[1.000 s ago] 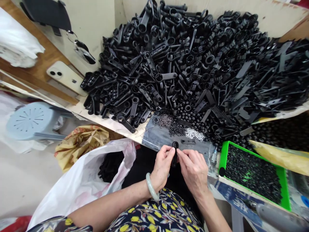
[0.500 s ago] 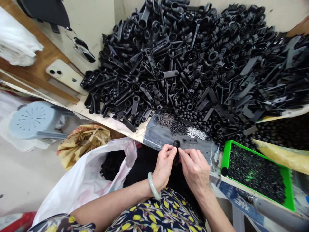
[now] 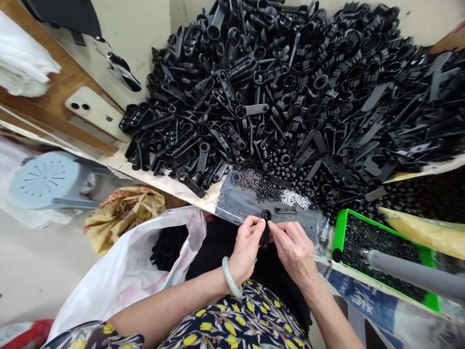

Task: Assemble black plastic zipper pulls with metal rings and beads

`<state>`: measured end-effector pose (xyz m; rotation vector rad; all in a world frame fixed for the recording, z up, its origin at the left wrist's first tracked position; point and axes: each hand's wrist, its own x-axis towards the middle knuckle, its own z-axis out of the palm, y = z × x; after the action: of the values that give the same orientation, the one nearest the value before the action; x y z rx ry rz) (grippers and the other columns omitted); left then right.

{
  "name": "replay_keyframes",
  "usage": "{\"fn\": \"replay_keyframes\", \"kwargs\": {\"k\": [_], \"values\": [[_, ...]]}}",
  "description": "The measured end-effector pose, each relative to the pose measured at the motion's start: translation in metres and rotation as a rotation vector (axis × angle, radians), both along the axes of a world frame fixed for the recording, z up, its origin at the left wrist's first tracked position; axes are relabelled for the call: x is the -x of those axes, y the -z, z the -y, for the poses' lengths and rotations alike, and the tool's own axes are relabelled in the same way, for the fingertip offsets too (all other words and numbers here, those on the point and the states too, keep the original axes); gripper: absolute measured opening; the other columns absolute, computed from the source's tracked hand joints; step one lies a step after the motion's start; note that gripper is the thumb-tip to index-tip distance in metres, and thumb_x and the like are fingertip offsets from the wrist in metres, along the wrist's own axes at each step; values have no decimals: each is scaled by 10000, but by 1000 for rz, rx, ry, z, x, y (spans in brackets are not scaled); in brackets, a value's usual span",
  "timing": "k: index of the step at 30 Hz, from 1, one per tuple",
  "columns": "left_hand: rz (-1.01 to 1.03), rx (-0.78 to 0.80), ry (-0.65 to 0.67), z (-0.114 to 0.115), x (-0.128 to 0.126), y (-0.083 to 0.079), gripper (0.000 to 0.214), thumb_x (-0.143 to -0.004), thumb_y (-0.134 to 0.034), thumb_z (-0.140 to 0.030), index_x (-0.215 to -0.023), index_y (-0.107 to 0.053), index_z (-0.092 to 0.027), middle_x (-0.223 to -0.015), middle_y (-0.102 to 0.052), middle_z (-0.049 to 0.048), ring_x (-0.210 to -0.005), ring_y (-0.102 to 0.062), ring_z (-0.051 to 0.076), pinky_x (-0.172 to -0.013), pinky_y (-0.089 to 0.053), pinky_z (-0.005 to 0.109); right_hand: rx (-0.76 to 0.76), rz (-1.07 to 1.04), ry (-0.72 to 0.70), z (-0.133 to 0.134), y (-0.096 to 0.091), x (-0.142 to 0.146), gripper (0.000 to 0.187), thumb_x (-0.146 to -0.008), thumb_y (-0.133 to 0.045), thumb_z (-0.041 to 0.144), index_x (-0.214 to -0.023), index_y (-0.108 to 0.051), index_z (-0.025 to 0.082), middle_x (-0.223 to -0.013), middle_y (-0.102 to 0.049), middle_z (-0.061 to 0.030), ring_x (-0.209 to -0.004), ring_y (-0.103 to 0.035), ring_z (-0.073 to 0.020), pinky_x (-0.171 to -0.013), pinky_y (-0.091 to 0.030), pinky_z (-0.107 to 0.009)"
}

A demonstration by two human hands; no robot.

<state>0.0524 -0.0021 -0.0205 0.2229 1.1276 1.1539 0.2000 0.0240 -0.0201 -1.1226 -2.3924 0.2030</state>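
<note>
My left hand (image 3: 247, 247) and my right hand (image 3: 292, 247) meet at the table's front edge, both pinched on one small black plastic lever part (image 3: 265, 228) held upright between them. The part's ring end shows above my fingertips. Just beyond lie a flat black piece (image 3: 285, 210), a little heap of silver clips (image 3: 293, 198) and a patch of tiny dark springs (image 3: 256, 182) on a grey plastic sheet (image 3: 236, 206). A huge heap of black plastic parts (image 3: 283, 92) covers the table behind.
A green tray (image 3: 339, 228) of small black bits sits right of my hands, with a grey tube (image 3: 410, 274) lying across it. A white plastic bag (image 3: 131, 271) holding black parts hangs at the left. A phone (image 3: 92, 112) and keys (image 3: 121, 72) lie far left; a grey stool (image 3: 47, 179) stands below.
My hands stay closed on the same black part, barely shifting. A grey tube has come in from the lower right and now lies across the green tray.
</note>
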Motion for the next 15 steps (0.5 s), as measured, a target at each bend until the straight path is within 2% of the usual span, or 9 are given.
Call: {"fn": "replay_keyframes", "kwargs": {"k": [4, 8, 15], "values": [[40, 3, 44, 0, 2, 4, 400, -880, -748, -574, -935, -590, -210, -785, -631, -13, -721, -580, 127, -672, -431, 240, -19, -56, -43, -4, 4, -4, 350, -1003, -587, 72, -1317, -671, 201, -940, -679, -66, -816, -592, -177, -761, -541, -313], [52, -6, 46, -1, 3, 3, 404, -875, -749, -574, -926, -584, -210, -785, -638, -10, -731, -587, 138, -702, -460, 259, -29, -39, -45, -4, 5, -7, 336, -992, -608, 58, -1300, -666, 178, -949, -680, -74, -822, -584, -177, -763, -536, -310], [-17, -12, 56, 0, 2, 4, 393, -903, -724, -568, -931, -575, -205, -757, -601, -19, -713, -550, 126, -651, -403, 241, -6, -49, -52, -1, 10, -10, 363, -999, -597, 77, -1343, -643, 184, -986, -698, -79, -842, -605, -176, -782, -540, -312]]}}
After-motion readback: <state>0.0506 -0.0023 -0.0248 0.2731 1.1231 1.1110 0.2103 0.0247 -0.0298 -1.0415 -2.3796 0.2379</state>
